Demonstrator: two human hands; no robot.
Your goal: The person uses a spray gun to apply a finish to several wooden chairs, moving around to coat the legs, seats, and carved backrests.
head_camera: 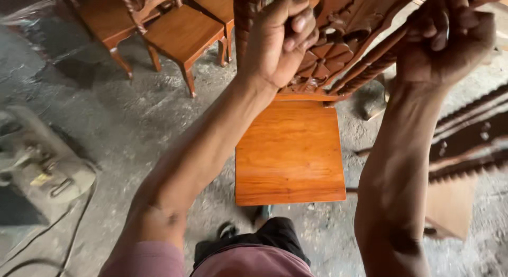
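The gray floor (132, 128) is the biggest thing here. It looks rough and dusty.

On it stands a wooden chair (290, 150), right in front of the person. Its flat orange-brown seat lies low, between the two arms. Its carved back (338, 49) rises up to the hands at the top of the view. The back has flower shapes cut into it and twisted posts on the sides.

More chairs (180, 33) of the same wood stand near the top left, well apart from the hands. A gray machine (42, 166) with a cord sits on the floor at the left. Dark carved wood pieces (465, 139) lie at the right.

The left hand (280, 38) is curled into a tight fist. Its grip is closed around the left post of the chair back, with the thumb folded over the fingers. The seat is well below this hand.

The right hand (444, 38) is up at the right side of the chair back. Its fingers are bent shut, and it seems to hold the top of the back, but that part is blurry and partly cut off.
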